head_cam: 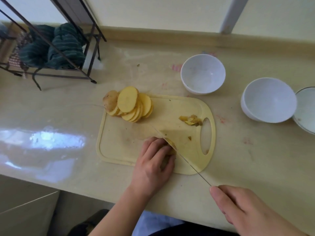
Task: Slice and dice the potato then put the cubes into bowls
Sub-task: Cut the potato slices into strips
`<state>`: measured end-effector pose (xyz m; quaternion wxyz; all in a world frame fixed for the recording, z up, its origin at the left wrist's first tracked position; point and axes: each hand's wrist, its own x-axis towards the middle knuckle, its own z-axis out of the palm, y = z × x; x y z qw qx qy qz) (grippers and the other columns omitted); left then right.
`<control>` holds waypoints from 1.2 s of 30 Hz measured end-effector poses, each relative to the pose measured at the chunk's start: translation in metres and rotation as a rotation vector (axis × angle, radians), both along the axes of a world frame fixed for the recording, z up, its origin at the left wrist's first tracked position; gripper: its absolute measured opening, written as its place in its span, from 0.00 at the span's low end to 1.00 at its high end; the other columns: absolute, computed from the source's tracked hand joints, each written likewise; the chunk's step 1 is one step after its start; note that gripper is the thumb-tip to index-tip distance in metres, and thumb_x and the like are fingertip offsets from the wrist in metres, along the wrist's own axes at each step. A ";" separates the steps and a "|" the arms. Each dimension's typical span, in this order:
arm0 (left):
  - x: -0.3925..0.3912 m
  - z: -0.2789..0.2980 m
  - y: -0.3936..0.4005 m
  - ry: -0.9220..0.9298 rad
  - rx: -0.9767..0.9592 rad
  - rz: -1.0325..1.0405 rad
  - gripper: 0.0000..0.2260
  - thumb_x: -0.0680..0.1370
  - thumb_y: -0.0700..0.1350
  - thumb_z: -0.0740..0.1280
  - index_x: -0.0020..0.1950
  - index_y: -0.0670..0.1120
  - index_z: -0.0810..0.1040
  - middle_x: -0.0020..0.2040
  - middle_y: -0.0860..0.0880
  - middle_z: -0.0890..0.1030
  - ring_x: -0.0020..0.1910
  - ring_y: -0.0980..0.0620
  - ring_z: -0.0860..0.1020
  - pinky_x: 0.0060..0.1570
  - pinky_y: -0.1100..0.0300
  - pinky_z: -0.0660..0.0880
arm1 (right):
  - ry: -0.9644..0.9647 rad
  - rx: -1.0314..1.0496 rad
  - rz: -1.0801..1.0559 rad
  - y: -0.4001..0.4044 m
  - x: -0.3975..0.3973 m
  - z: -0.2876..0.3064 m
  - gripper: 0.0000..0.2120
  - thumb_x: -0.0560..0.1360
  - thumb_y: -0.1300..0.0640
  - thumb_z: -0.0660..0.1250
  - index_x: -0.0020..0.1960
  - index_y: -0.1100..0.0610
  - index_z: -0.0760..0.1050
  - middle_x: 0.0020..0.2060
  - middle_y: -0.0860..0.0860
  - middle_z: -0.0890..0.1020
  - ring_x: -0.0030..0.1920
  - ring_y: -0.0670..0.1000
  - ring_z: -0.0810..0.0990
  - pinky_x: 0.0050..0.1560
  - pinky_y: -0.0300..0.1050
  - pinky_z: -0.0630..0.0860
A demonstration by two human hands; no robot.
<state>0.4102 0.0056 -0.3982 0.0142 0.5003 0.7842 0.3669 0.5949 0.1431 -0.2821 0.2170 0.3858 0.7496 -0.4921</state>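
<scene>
You have no readable text, label, brand, number or sign in this view. The only marks are faint pink smudges on the countertop (176,67) near the far white bowl (202,74), too blurred for you to make out as letters or figures.

The left hand (153,160) lay palm down, fingers (156,143) curled over a potato piece (171,147), forearm running in from the near edge. The right hand (242,208), nearer and further right, gripped a knife (187,160), index finger extended along its spine.
</scene>
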 end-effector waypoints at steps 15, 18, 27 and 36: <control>-0.003 0.003 0.001 -0.034 0.003 -0.001 0.08 0.75 0.37 0.76 0.52 0.37 0.85 0.56 0.42 0.82 0.58 0.42 0.78 0.60 0.50 0.76 | 0.103 0.025 -0.047 0.004 -0.012 -0.022 0.36 0.66 0.21 0.46 0.37 0.55 0.63 0.25 0.48 0.65 0.27 0.43 0.64 0.33 0.45 0.65; -0.003 0.002 0.000 -0.040 0.004 -0.002 0.08 0.75 0.38 0.76 0.52 0.37 0.84 0.55 0.42 0.82 0.57 0.42 0.78 0.59 0.50 0.76 | 0.090 0.037 -0.039 0.003 -0.011 -0.020 0.39 0.64 0.18 0.45 0.38 0.56 0.62 0.26 0.49 0.64 0.28 0.44 0.62 0.33 0.45 0.63; -0.002 0.000 -0.004 -0.038 0.051 0.020 0.06 0.75 0.36 0.76 0.49 0.36 0.84 0.51 0.41 0.82 0.55 0.40 0.79 0.59 0.49 0.76 | 0.096 0.012 -0.065 -0.003 -0.010 -0.015 0.37 0.66 0.21 0.49 0.37 0.59 0.62 0.26 0.48 0.62 0.28 0.45 0.61 0.33 0.46 0.61; -0.001 0.000 -0.004 -0.048 0.047 0.024 0.07 0.74 0.35 0.76 0.50 0.36 0.85 0.53 0.41 0.83 0.56 0.41 0.79 0.60 0.50 0.77 | 0.069 0.089 0.024 -0.006 -0.010 -0.008 0.43 0.60 0.16 0.41 0.38 0.56 0.63 0.25 0.50 0.67 0.27 0.44 0.66 0.31 0.39 0.64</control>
